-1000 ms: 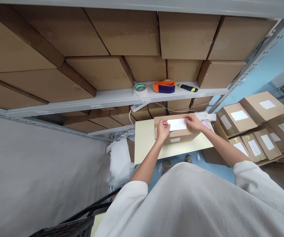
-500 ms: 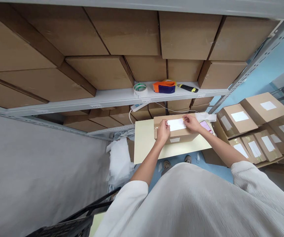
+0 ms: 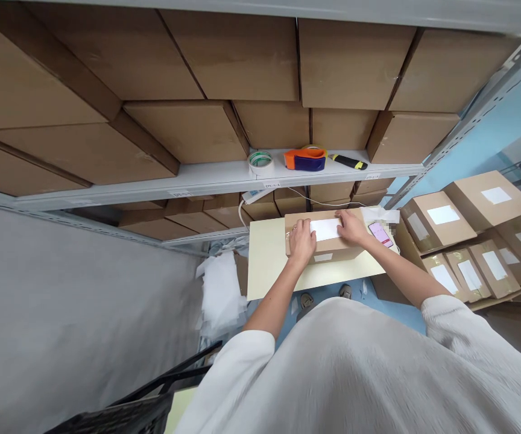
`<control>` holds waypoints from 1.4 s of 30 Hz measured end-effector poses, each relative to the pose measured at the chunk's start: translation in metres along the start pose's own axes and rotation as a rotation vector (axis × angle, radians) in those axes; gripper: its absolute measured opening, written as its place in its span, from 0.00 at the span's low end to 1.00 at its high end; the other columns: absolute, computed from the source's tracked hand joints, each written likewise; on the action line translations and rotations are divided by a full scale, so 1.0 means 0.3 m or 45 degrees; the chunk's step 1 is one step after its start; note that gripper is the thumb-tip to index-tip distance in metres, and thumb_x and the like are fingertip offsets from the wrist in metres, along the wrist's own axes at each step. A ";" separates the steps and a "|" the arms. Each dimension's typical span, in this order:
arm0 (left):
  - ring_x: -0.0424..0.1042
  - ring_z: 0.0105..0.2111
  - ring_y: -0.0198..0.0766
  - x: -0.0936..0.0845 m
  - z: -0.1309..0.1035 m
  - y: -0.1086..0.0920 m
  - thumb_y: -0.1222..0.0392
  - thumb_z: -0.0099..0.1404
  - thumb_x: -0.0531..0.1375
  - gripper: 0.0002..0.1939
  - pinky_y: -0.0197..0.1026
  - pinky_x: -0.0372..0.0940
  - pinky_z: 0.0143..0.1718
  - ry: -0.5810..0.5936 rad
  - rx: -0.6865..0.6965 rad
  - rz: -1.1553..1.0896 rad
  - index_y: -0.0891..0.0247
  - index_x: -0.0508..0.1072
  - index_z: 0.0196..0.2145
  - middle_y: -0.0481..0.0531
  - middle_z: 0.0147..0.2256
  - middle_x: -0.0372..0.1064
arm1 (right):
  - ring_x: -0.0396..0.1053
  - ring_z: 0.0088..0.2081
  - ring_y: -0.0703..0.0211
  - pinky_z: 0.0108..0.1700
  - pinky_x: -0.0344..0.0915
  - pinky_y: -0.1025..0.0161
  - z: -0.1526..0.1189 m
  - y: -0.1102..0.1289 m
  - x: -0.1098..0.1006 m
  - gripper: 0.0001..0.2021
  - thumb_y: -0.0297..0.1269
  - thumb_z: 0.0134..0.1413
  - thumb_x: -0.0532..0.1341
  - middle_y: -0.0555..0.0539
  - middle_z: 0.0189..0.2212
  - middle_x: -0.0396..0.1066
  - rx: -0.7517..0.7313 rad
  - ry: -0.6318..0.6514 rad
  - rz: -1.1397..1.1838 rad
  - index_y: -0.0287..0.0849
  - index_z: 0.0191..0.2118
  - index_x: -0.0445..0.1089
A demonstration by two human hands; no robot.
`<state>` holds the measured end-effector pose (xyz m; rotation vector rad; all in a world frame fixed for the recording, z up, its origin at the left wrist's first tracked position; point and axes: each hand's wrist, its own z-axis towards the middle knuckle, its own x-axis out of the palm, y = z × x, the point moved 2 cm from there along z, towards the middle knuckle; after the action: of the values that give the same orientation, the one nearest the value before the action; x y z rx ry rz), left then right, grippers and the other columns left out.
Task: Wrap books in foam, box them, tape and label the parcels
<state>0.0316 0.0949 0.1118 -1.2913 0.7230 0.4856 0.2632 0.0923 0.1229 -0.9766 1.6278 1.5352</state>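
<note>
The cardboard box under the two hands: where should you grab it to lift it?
Probably hold the cardboard box by its two short ends, left hand from the left, right hand from the right. It is long and lies crosswise on the table, so the ends face sideways, clear of the white label on top.

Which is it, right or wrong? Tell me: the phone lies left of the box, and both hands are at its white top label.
Wrong side: the head view shows the phone to the right of the box. The left hand and right hand are at its white top label.
</note>
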 end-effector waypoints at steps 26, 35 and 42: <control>0.69 0.66 0.57 -0.048 -0.014 0.080 0.64 0.74 0.56 0.18 0.62 0.58 0.69 0.251 0.374 -0.012 0.54 0.79 0.55 0.61 0.62 0.76 | 0.71 0.53 0.42 0.54 0.68 0.52 -0.014 -0.082 -0.071 0.17 0.26 0.61 0.59 0.37 0.51 0.77 -0.101 0.006 -0.218 0.42 0.54 0.73; 0.69 0.69 0.56 -0.099 -0.041 0.088 0.62 0.72 0.59 0.20 0.63 0.58 0.73 0.329 0.421 -0.079 0.53 0.80 0.58 0.60 0.64 0.75 | 0.67 0.57 0.34 0.56 0.65 0.45 -0.161 -0.021 -0.079 0.25 0.27 0.64 0.58 0.31 0.60 0.74 -0.249 0.071 -0.504 0.40 0.65 0.72; 0.64 0.73 0.59 -0.108 -0.053 0.120 0.58 0.66 0.67 0.22 0.64 0.56 0.75 0.399 0.454 -0.122 0.54 0.79 0.59 0.60 0.69 0.70 | 0.67 0.62 0.33 0.64 0.64 0.43 -0.231 -0.107 -0.065 0.27 0.45 0.65 0.63 0.33 0.65 0.71 -0.196 -0.046 -0.216 0.43 0.66 0.71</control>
<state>-0.0190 0.0898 0.1088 -1.0676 0.9561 0.0674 0.3017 0.0238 0.1292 -1.1325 1.3802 1.5691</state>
